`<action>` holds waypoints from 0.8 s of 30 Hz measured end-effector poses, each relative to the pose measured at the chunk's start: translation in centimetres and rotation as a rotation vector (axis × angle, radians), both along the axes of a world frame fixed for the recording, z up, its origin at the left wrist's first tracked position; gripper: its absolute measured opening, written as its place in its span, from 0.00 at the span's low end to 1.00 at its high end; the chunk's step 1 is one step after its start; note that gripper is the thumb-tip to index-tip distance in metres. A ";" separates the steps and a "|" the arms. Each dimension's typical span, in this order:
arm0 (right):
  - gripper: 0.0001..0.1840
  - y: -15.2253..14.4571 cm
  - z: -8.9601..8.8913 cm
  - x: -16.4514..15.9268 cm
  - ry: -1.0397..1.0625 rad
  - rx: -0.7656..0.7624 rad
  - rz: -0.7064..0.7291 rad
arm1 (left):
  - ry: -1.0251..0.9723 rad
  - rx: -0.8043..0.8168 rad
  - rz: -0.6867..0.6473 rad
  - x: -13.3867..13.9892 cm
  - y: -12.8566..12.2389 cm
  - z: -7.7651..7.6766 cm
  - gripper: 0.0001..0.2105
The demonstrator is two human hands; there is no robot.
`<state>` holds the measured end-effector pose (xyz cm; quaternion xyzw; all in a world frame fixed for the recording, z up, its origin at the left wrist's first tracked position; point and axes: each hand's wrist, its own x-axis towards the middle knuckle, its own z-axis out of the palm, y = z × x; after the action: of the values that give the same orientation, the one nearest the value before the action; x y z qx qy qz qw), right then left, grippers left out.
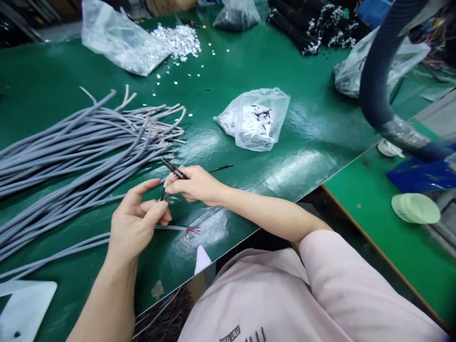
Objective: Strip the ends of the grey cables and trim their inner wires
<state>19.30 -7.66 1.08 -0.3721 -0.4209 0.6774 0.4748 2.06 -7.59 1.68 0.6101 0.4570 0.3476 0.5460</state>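
Observation:
My left hand (137, 216) is closed on the stripped end of a grey cable (117, 197), thumb and fingers pinching near its thin inner wires. Close beside it, my right hand (195, 185) grips a slim dark two-pronged tool (175, 168) that looks like tweezers, its tips pointing up and left. Between the two hands shows a short black piece (163, 194); I cannot tell which fingers hold it. Below them another grey cable end lies on the table with red and blue wires (192, 230) fanned out. A thin black strip (221, 167) sticks out behind my right hand.
A bundle of grey cables (89, 137) covers the left of the green table (299, 123). A clear bag (263, 121) holds small white and black pieces. Silvery bits (181, 40) are heaped by another bag (121, 40). A dark hose (377, 71) hangs at the right.

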 end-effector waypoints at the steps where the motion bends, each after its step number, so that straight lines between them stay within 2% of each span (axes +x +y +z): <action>1: 0.04 0.0 -0.2 -0.1 0.100 -0.093 0.071 | -0.008 0.021 -0.004 0.0 -0.1 0.0 0.24; 4: 0.09 -0.3 -0.7 -0.7 0.302 -0.247 0.262 | -0.027 0.011 -0.045 -0.1 -0.2 0.0 0.31; 6: 0.11 -0.4 -1.1 -1.1 0.345 -0.294 0.305 | -0.030 -0.026 -0.094 -0.2 -0.1 0.0 0.32; 10: 0.05 -0.1 -1.6 -1.2 0.222 -0.321 0.267 | -0.055 -0.108 -0.145 -0.3 0.5 -0.2 0.21; 12: 0.05 0.0 -1.3 -0.5 0.026 -0.227 0.199 | -0.069 -0.123 -0.118 -0.2 0.7 -0.4 0.18; 15: 0.11 -0.1 -0.4 1.2 -0.368 0.099 0.074 | -0.073 -0.144 -0.102 -0.2 0.8 -0.4 0.16; 18: 0.14 -0.8 0.5 2.4 -0.654 0.364 0.033 | -0.093 -0.182 -0.111 -0.2 0.8 -0.2 0.15; 21: 0.14 -1.5 0.9 2.6 -0.824 0.462 0.051 | -0.102 -0.222 -0.104 -0.2 0.8 0.0 0.15; 24: 0.13 -1.9 0.7 2.2 -0.902 0.496 0.081 | -0.094 -0.246 -0.096 -0.4 0.9 0.0 0.16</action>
<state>21.50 -9.58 1.78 -0.4869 -0.7459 0.3473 0.2932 1.69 -6.70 1.72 0.5425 0.4404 0.2907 0.6536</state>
